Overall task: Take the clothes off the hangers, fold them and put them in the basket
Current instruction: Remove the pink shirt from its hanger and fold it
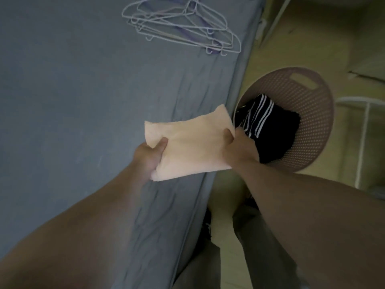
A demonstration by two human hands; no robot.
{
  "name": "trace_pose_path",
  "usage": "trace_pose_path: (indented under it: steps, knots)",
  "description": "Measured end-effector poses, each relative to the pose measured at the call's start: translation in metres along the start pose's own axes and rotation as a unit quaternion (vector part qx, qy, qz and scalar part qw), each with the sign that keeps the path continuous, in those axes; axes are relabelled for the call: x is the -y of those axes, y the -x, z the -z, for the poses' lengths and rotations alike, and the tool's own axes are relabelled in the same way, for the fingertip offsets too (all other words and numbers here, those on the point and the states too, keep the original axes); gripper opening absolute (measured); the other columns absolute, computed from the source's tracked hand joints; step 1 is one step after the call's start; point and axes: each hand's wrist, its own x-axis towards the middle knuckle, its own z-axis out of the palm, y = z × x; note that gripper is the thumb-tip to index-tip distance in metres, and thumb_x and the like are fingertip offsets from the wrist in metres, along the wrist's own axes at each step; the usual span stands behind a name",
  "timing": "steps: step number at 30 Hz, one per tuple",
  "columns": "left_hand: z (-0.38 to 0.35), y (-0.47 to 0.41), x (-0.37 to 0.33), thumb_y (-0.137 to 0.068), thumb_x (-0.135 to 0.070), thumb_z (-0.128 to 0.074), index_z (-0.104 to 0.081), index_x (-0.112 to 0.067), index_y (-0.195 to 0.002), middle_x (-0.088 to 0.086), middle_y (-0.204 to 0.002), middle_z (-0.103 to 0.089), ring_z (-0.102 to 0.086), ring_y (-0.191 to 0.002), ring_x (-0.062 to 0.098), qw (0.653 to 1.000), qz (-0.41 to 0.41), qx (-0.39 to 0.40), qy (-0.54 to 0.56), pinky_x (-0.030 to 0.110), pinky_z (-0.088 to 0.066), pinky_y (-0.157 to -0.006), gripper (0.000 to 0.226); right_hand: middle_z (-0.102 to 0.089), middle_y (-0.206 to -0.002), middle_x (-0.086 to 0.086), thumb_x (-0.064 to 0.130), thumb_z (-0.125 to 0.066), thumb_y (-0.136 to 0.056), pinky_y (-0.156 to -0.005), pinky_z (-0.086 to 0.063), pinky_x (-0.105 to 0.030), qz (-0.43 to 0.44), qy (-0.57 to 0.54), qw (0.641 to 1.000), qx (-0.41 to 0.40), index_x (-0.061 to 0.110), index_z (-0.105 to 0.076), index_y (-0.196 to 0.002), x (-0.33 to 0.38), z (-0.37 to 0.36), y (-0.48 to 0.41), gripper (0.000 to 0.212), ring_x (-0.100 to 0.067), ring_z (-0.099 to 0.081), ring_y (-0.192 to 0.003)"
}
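Left hand [149, 156] and right hand [239, 148] pinch a folded cloth [187, 147]. The basket [312, 105] beside the right hand holds striped clothes [270, 126]. The hangers [179, 26] are bare, so it looks nearly done.

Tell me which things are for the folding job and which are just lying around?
For the job: peach cloth, gripped by left hand and right hand; basket; striped clothes inside it; empty hangers.
Just lying about: grey bed; white rack.

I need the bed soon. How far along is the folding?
Done: bare hangers lie piled on the bed, and a dark striped garment sits folded in the basket. In hand: left hand and right hand grip a folded peach garment over the bed's edge. Left: dropping it into the basket; no other clothes show.
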Motion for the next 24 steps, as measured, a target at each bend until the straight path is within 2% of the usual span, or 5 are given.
trace_pose_path:
  steps: [5, 9, 14, 17, 24]
  knots:
    - [-0.127, 0.011, -0.109, -0.093, -0.054, -0.056, -0.058, -0.012, -0.131, 0.011, -0.125, -0.065, -0.06, -0.116, 0.033, 0.976, -0.161, 0.041, -0.142, 0.029, -0.045, -0.089, 0.057, -0.059, -0.118, -0.025, 0.044, -0.021, -0.106, -0.071, -0.036, -0.037, -0.093, -0.029, 0.989, -0.111, 0.006, -0.04, -0.126, -0.075, 0.083, -0.061, 0.047, -0.042, -0.059, -0.103]
    - [-0.229, 0.009, -0.149, -0.096, -0.041, -0.054, -0.053, -0.009, -0.132, 0.012, -0.125, -0.063, -0.058, -0.115, 0.035, 0.955, -0.192, 0.084, -0.212, 0.031, -0.043, -0.089, 0.048, -0.058, -0.123, -0.027, 0.031, -0.026, -0.108, -0.081, -0.038, -0.039, -0.154, -0.044, 0.973, -0.167, -0.001, -0.047, -0.125, -0.139, 0.124, -0.121, 0.042, -0.041, -0.056, -0.111]
    - [-0.331, -0.01, -0.177, -0.097, -0.029, -0.05, -0.049, -0.009, -0.13, 0.015, -0.12, -0.062, -0.057, -0.111, 0.037, 0.939, -0.193, 0.092, -0.27, 0.03, -0.039, -0.083, 0.039, -0.053, -0.132, -0.029, 0.013, -0.032, -0.105, -0.102, -0.038, -0.039, -0.181, -0.099, 0.967, -0.149, -0.005, -0.044, -0.132, -0.201, 0.14, -0.189, 0.034, -0.041, -0.052, -0.123]
    - [-0.376, -0.037, -0.176, -0.099, -0.029, -0.046, -0.048, -0.008, -0.125, 0.017, -0.119, -0.061, -0.057, -0.111, 0.038, 0.933, -0.177, 0.088, -0.3, 0.035, -0.042, -0.089, 0.033, -0.056, -0.129, -0.029, 0.01, -0.034, -0.102, -0.096, -0.042, -0.041, -0.188, -0.097, 0.969, -0.127, -0.004, -0.044, -0.128, -0.225, 0.132, -0.224, 0.031, -0.041, -0.055, -0.119]
    - [-0.447, -0.107, -0.141, -0.104, -0.04, -0.037, -0.046, -0.009, -0.137, 0.017, -0.133, -0.055, -0.052, -0.122, 0.036, 0.943, -0.119, 0.061, -0.306, 0.036, -0.039, -0.099, 0.046, -0.056, -0.131, -0.026, 0.011, -0.036, -0.102, -0.095, -0.043, -0.04, -0.234, -0.101, 0.959, -0.125, -0.002, -0.04, -0.134, -0.264, 0.069, -0.289, 0.035, -0.039, -0.056, -0.12]
